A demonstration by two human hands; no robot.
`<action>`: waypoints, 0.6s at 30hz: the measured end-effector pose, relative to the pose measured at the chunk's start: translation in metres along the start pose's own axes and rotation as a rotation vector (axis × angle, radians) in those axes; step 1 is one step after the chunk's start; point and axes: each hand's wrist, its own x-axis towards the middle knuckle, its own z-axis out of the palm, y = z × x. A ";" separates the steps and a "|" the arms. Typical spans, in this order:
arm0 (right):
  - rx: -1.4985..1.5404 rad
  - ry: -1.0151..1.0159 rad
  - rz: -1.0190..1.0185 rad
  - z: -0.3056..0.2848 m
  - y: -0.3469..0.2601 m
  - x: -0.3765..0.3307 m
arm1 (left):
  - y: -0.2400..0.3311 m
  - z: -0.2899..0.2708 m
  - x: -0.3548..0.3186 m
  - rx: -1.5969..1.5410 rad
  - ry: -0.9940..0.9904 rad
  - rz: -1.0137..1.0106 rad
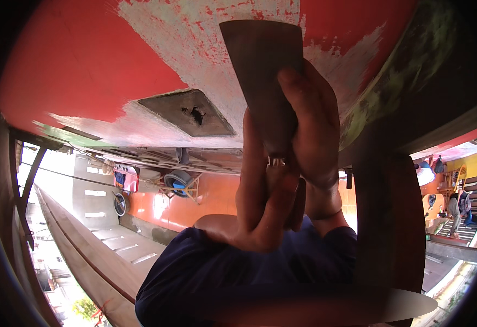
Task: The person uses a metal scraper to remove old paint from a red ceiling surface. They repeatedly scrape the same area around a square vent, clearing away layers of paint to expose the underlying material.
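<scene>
A putty knife (pixel 263 71) with a wide dark blade points upward in front of a curved, red-painted surface (pixel 97 60). My right hand (pixel 317 120) grips its blade from the right side, the thumb lying flat on the metal. Lower down, my left hand (pixel 268 212) is closed around the handle, one finger reaching up along the blade's left edge. Behind the blade the red paint is worn to a pale, scraped area (pixel 173 38); whether the blade's edge touches it I cannot tell. Left of the knife, a dark diamond-shaped patch (pixel 211 117) has a ragged hole in it.
A dark, green-streaked beam (pixel 399 76) slopes along the right, above a dark upright post (pixel 388 218). Far left runs a long pale beam (pixel 80 242). A round tub (pixel 178 180) stands on a wooden stand behind. Another person (pixel 456 210) is far off right.
</scene>
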 end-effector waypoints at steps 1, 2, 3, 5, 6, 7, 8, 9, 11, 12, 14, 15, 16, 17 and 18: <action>0.029 -0.005 0.001 -0.001 0.001 0.000 | 0.000 0.001 0.000 0.035 0.045 0.001; -0.045 0.011 -0.024 -0.001 0.002 0.001 | 0.000 0.002 0.001 0.070 0.090 0.000; -0.117 0.028 -0.049 -0.002 0.003 0.003 | -0.001 0.004 0.003 0.088 0.128 0.020; -0.190 0.027 -0.100 -0.003 0.005 0.007 | -0.003 0.007 0.009 0.108 0.166 0.072; -0.189 0.012 -0.114 -0.003 0.005 0.008 | -0.004 0.008 0.012 0.117 0.178 0.086; -0.181 0.003 -0.157 -0.003 0.005 0.010 | -0.004 0.009 0.015 0.131 0.189 0.096; -0.161 -0.007 -0.115 -0.003 0.005 0.010 | -0.004 0.010 0.016 0.139 0.197 0.102; -0.136 -0.013 -0.105 -0.002 0.004 0.011 | -0.004 0.010 0.018 0.146 0.205 0.108; -0.142 0.010 -0.123 -0.002 0.003 0.012 | -0.003 0.011 0.020 0.148 0.215 0.115; -0.170 0.034 -0.156 -0.001 0.003 0.012 | -0.003 0.011 0.021 0.147 0.214 0.124; -0.194 0.021 -0.205 0.001 0.000 0.014 | -0.003 0.012 0.023 0.149 0.217 0.139; -0.193 -0.013 -0.221 0.001 -0.001 0.016 | -0.003 0.013 0.024 0.153 0.218 0.147; -0.181 -0.015 -0.253 0.002 -0.002 0.017 | -0.003 0.013 0.025 0.161 0.224 0.144; -0.175 -0.024 -0.206 0.003 -0.003 0.017 | -0.003 0.013 0.026 0.167 0.230 0.144; -0.159 -0.010 -0.197 0.004 -0.004 0.018 | -0.004 0.013 0.028 0.168 0.231 0.148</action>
